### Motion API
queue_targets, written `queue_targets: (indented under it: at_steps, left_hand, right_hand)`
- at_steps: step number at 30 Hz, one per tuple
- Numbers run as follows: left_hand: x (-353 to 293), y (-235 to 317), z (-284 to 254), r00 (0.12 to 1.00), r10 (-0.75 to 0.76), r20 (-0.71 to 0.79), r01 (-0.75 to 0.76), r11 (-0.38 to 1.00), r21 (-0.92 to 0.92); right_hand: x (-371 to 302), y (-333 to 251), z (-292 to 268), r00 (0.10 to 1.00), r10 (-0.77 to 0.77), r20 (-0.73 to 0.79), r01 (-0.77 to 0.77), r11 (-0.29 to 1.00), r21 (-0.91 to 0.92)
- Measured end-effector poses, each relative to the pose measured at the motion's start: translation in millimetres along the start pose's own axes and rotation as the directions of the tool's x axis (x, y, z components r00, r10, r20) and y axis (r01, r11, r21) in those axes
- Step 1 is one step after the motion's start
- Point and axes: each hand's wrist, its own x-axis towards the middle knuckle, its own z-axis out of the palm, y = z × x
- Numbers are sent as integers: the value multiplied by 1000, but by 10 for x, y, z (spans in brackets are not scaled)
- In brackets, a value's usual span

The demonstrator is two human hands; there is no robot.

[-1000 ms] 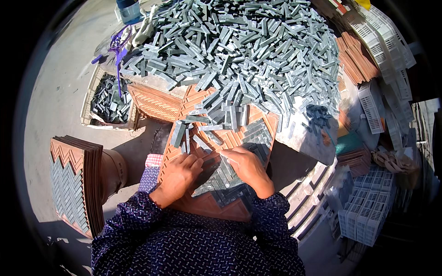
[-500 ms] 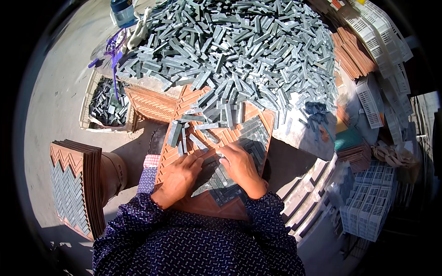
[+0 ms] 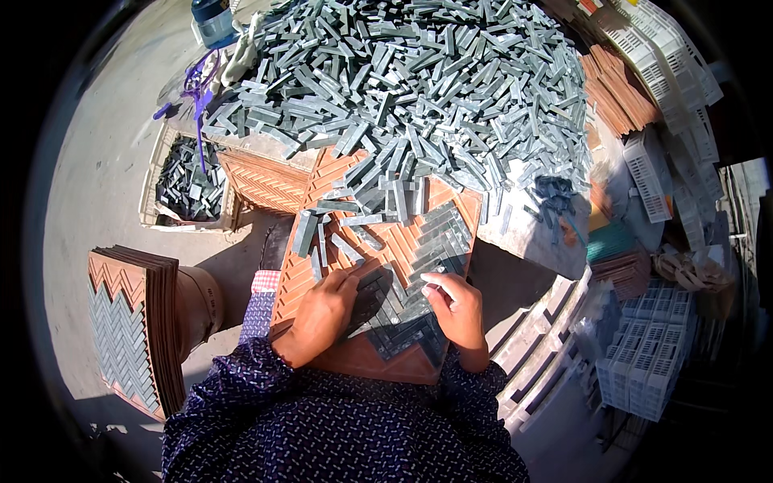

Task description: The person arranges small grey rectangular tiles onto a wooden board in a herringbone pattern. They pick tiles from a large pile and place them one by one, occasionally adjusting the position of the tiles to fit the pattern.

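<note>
An orange-brown grooved tray (image 3: 403, 366) lies in front of me, partly filled with grey-green strip tiles (image 3: 394, 298) in a herringbone pattern. My left hand (image 3: 318, 310) rests over the tray's left part, its fingers curled together at the edge of the laid tiles; whatever they hold is hidden. Above the right side of the pattern is my right hand (image 3: 460, 314), thumb and forefinger drawn together; I cannot make out anything between them. Several loose strip tiles (image 3: 346, 249) lie across the tray's upper left, just beyond my left hand.
A big heap of strip tiles (image 3: 419, 88) covers the table ahead. A crate (image 3: 149, 211) of dark pieces stands at left, near stacked trays (image 3: 266, 181). Another tray stack (image 3: 129, 338) with a tiled face is nearer. White plastic baskets (image 3: 644, 354) stand at right.
My right hand has moved right and slightly back toward me, uncovering more of the tiled pattern. The left hand has barely moved, its fingers now more bunched.
</note>
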Motion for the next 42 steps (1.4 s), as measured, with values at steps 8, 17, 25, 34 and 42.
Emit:
queue_targets:
  at_steps: [8,17,25,34,42]
  left_hand:
    - [97,42,-66,1000,-22,22,23,999,-37]
    - [61,-7,-97,1000,22,16,-21,997,-77]
    - [52,-47,-162,993,116,35,-115,993,-41]
    - [389,-294,-479,982,149,-114,-142,987,73]
    - [533,-348,-323,978,201,-62,-181,956,231]
  right_hand:
    - [244,-7,260,994,-67,91,72,996,-52]
    - [296,42,297,974,-128,186,143,987,-72]
    - [625,-60,603,991,-132,31,135,980,-145]
    - [604,-30,510,989,-138,59,149,952,-268]
    - [418,21,292,990,-16,141,55,959,-278]
